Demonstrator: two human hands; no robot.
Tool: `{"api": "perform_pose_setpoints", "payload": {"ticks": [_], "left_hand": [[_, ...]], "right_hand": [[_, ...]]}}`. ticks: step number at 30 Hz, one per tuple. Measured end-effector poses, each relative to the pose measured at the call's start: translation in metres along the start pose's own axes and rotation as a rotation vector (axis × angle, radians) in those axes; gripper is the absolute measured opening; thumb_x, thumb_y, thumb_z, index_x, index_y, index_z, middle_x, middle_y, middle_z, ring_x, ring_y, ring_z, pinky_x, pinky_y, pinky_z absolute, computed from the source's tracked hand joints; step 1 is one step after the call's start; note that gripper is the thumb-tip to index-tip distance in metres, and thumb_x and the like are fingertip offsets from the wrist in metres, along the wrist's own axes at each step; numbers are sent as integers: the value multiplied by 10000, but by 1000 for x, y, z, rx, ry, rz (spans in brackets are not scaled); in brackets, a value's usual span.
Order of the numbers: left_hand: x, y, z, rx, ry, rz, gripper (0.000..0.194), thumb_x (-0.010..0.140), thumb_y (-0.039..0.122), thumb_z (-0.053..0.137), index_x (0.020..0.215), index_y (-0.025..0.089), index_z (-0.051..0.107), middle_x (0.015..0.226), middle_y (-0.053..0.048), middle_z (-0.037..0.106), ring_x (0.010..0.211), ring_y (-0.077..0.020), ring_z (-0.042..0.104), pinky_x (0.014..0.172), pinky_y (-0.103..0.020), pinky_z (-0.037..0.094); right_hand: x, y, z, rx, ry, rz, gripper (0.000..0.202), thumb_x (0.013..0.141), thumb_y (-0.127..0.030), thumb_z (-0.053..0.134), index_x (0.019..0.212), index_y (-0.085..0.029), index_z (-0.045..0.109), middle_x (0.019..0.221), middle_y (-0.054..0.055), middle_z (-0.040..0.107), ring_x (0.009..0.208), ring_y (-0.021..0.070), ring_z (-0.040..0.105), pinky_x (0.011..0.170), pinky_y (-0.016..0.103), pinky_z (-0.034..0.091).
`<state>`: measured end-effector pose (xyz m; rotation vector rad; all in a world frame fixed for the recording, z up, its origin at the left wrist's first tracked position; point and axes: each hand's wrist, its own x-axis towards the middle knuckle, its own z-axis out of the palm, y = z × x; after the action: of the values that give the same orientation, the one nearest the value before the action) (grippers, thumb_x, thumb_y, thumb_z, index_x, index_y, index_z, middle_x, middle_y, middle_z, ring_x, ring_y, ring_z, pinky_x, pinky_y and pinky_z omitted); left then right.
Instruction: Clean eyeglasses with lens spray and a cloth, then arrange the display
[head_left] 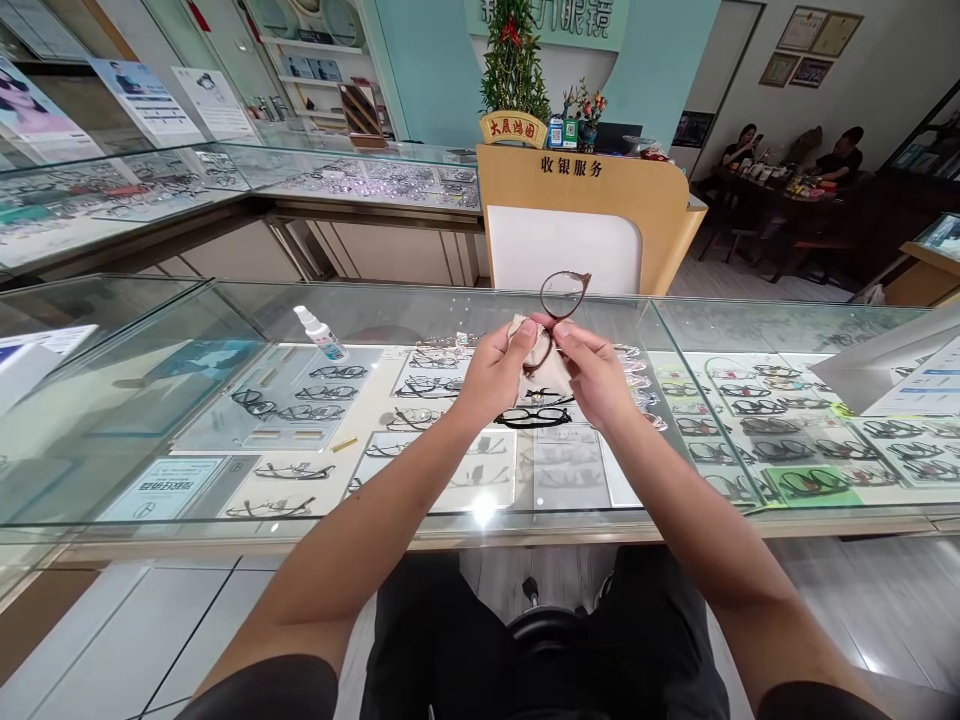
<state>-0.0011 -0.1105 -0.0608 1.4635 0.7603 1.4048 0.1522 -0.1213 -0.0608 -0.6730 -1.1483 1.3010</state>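
Observation:
A pair of brown-rimmed eyeglasses is held up above the glass counter, one lens rising over my fingers and the other lower between my hands. My left hand is closed around a pale cleaning cloth, pressing it on the lower lens. With thumb and fingers, my right hand pinches the frame near its middle. Part of the cloth hangs down between both hands. The temples of the glasses cannot be made out clearly.
Under me spreads a glass display counter with rows of eyeglasses inside. A white spray bottle stands on it to the left. Papers lean at the right. Beyond is a wooden cashier desk; two people sit at a far table.

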Motion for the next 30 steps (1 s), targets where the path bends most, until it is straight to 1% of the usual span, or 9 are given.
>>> {"api": "perform_pose_setpoints", "payload": {"ticks": [5,9,12,16,18,21,23,26,30], "left_hand": [[3,4,-11,-37,-259,-87,561,896,734,829,1022,199,714,836,-19,646,707,-149,588,609,-263,499],[1,-2,-5,-55,-147,-64,586,835,687,913,1098,198,726,779,11,624,656,-128,523,583,-248,424],[-1,-7,2,-61,-37,-21,618,828,761,877,1025,195,726,745,16,607,646,-126,499,600,-261,419],[-1,-4,0,21,47,37,640,902,830,750,855,196,678,693,19,546,641,-127,470,606,-273,418],[1,0,-7,47,-16,23,638,937,823,713,832,197,659,712,6,572,649,-133,510,617,-276,442],[3,6,-17,53,-236,-22,582,958,778,726,942,196,703,778,-20,649,671,-153,594,640,-289,486],[3,6,-19,45,-310,-33,536,941,724,788,1014,196,725,814,-28,677,693,-163,620,661,-294,503],[1,3,-15,-25,-215,-47,520,865,656,903,1065,206,737,796,-3,653,676,-143,572,628,-267,466],[-2,-3,-3,-110,-75,-46,608,820,729,906,1089,211,736,774,16,625,661,-127,539,610,-257,453]], "right_hand": [[1,-4,-6,33,59,26,412,799,-627,920,1018,-278,908,1239,41,846,1216,274,735,1040,414,628],[1,3,-6,-51,35,-35,421,839,-663,885,1003,-277,907,1286,51,835,1234,274,722,1063,416,604],[0,9,-4,-112,-32,-116,374,922,-649,831,954,-283,901,1287,49,822,1263,266,711,1111,421,567],[-1,7,-2,-138,-54,-173,342,957,-599,825,819,-290,869,1148,37,814,1220,260,715,1114,422,543],[-1,3,-4,-149,-30,-173,341,949,-611,828,824,-297,873,1138,36,806,1221,265,709,1123,431,546],[1,0,-8,-134,13,-149,327,929,-623,839,1005,-314,914,1209,34,797,1219,261,702,1083,424,574],[1,0,-9,-110,24,-130,348,918,-625,848,1069,-320,918,1233,33,794,1206,255,704,1051,412,586],[-1,3,-5,-120,9,-130,368,925,-651,827,1033,-311,916,1245,42,794,1204,259,694,1057,419,581],[-5,2,3,-194,-19,-182,402,951,-675,791,914,-289,897,1182,58,794,1136,254,682,1035,426,563]]}}
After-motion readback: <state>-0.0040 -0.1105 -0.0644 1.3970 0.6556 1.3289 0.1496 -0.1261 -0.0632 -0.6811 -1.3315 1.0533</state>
